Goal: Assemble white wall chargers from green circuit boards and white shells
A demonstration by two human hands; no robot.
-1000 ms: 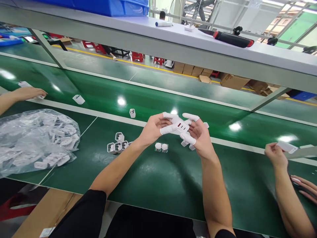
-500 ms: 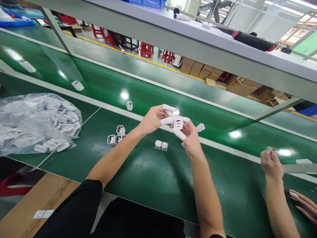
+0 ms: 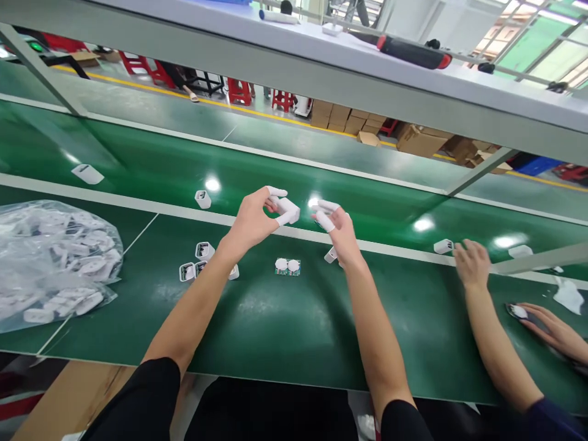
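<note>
My left hand [image 3: 257, 217], with white finger covers, is closed around a white charger housing [image 3: 291, 212] above the belt. To its right, my right hand [image 3: 340, 229] is curled, its covered thumb and forefinger pointing left; a small dark edge shows at the fingertips, but I cannot make out what it is. Two small circuit boards [image 3: 288, 266] with white round tops lie side by side on the table below. Another white charger housing [image 3: 330, 255] lies by my right wrist. Several open housings [image 3: 204, 250] with parts inside stand near my left forearm.
A clear bag [image 3: 55, 257] of white parts lies at left. On the green belt [image 3: 151, 174] sit a housing [image 3: 203, 199] and another [image 3: 88, 174]. At right, a co-worker's hand [image 3: 473, 263] reaches near a housing [image 3: 443, 246]. A shelf [image 3: 294, 73] crosses overhead.
My hands have parted; the housing that was between both is now in my left hand alone. The view has swung right. The co-worker's raised hand has come off a housing.
</note>
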